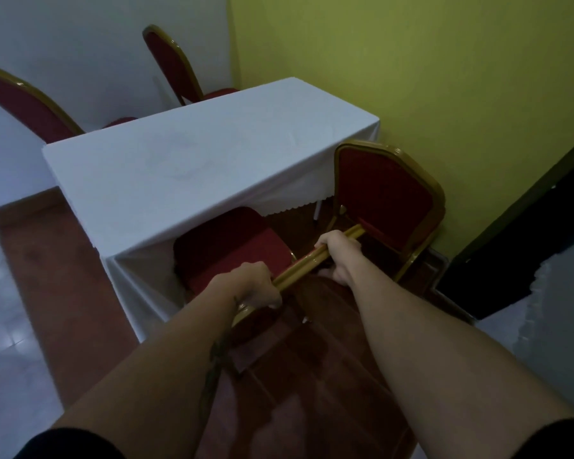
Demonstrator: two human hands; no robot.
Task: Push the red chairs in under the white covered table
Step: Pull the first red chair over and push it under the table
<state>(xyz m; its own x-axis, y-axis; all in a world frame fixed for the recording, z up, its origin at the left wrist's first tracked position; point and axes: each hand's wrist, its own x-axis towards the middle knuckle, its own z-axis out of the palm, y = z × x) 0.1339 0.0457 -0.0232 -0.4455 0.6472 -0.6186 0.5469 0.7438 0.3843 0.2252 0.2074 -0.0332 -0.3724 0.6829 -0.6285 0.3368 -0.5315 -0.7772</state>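
Observation:
Directly below me stands a red chair [232,243] with a gold frame, its seat partly under the near edge of the white covered table [193,160]. My left hand [257,284] and my right hand [340,251] both grip the gold top rail of its backrest. A second red chair [385,190] stands at the table's right end, close to the green wall, its back turned toward the table. Two more red chairs [20,104] [173,66] stand on the far side, their seats just at the table's edge.
A green wall [411,61] runs along the right, with a dark doorway [527,243] beside it. A white wall lies behind the far chairs. The floor is reddish brown around the table and pale tile at the left.

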